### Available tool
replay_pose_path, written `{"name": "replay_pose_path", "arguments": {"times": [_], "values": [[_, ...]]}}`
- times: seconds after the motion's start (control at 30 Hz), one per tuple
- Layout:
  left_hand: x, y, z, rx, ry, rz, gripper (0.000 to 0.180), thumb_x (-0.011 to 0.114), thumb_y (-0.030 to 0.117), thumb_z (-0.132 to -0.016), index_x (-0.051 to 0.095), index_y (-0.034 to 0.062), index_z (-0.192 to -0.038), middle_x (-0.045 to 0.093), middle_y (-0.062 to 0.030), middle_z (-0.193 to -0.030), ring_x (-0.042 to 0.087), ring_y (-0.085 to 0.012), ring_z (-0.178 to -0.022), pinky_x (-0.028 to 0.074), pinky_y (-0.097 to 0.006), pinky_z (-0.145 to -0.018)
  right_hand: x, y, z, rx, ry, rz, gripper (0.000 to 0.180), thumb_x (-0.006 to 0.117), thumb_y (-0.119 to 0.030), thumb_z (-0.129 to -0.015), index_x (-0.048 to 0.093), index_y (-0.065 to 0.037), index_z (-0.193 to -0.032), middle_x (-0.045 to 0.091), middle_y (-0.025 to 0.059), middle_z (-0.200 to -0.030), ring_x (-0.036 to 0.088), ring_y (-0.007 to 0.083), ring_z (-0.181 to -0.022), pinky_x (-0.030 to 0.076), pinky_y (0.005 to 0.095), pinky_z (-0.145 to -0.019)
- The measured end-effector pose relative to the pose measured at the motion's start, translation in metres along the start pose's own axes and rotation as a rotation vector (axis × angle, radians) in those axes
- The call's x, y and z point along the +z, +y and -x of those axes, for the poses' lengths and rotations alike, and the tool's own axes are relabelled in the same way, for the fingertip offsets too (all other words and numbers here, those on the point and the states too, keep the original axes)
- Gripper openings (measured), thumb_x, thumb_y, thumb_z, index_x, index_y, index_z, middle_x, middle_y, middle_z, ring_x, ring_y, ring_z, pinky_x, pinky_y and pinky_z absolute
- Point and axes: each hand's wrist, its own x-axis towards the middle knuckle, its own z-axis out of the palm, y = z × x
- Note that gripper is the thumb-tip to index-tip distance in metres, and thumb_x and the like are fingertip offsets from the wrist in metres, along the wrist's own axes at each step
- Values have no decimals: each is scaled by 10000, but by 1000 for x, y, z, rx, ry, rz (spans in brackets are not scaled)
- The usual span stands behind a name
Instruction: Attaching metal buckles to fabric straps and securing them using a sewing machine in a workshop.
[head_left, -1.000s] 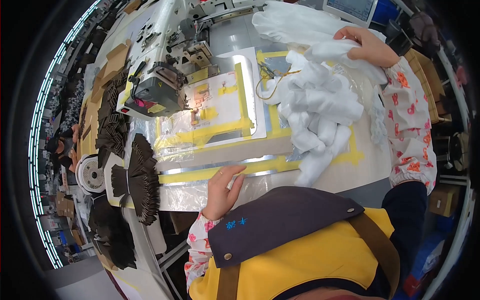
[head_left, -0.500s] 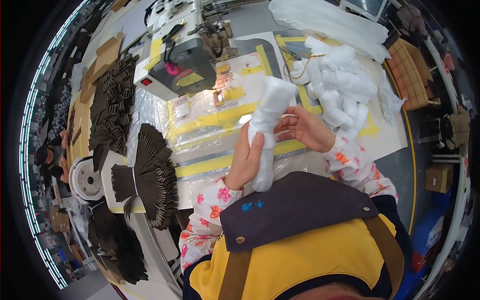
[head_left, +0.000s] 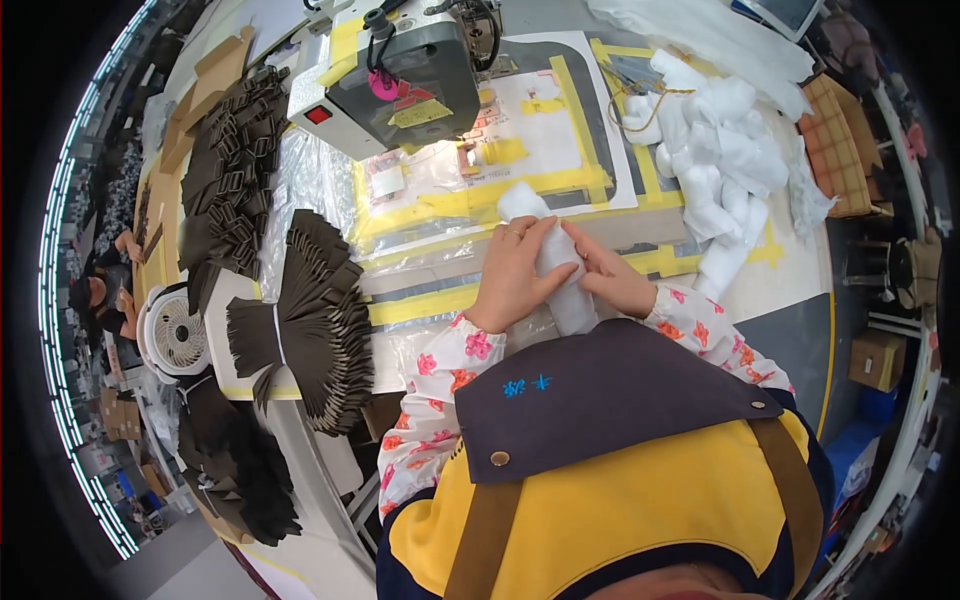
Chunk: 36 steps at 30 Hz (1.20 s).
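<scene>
- While both hands close on the white piece (head_left: 548, 262), it sits upright at the bench (head_left: 790, 290) edge, before the sewing machine (head_left: 400, 70).
- Left hand (head_left: 512, 275) wraps its left side; right hand (head_left: 622, 282) pinches the right.
- Judged best: keep the grip even, smoothing the fabric flat without twisting.
- White pile (head_left: 715, 165) lies near, right.

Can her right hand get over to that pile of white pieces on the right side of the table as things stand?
Probably yes. The pile of white pieces lies apart on the table with bare tabletop between, nothing blocking. But the right hand, like the left hand, is occupied holding a white fabric piece.
</scene>
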Motion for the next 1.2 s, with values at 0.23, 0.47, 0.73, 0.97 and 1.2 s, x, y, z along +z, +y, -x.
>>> {"name": "replay_pose_path", "arguments": {"times": [0.23, 0.47, 0.73, 0.97, 1.2], "values": [[-14, -16, 15, -117, -209, 198, 143, 648, 124, -721, 564, 45, -804, 542, -99, -777, 493, -286, -773, 395, -359, -674, 7, 20, 16, 110, 18, -120, 725, 500, 74, -749, 163, -62, -1376, 380, 113, -1272, 436, 141, -1096, 392, 242, -863], [-28, -7, 28, -324, -339, 77, 167, 630, 147, -764, 578, 15, -852, 571, -122, -717, 539, -262, -702, 417, -338, -649, 24, 21, -9, -97, 5, 421, 578, 613, -65, -700, 373, -3, -1222, 527, 72, -811, 492, 128, -673, 432, 263, -618], [-36, -22, 44, -537, -408, 648, 236, 644, 224, -784, 565, 24, -684, 531, -45, -831, 478, -159, -803, 347, -263, -761, 39, 32, -8, -331, 36, 660, 533, 591, -111, -709, 397, 9, -1191, 533, 188, -982, 551, 279, -923, 437, 347, -800], [-39, -1, 49, -564, -304, 1133, 124, 586, 123, -824, 585, 4, -859, 529, -99, -986, 471, -130, -929, 389, -256, -773, 13, 24, -13, 150, 33, -581, 486, 556, -94, -762, 399, 23, -1207, 532, 98, -1116, 543, 195, -987, 441, 326, -851], [-8, 16, 44, -444, -139, 741, 632, 590, 134, -835, 221, 36, -1339, 404, -106, -1241, 472, -172, -1063, 411, -298, -863, 28, -8, 3, -31, 130, -617, 521, 638, -109, -778, 398, -10, -1230, 521, 98, -1133, 516, 176, -1042, 435, 325, -877]]}}
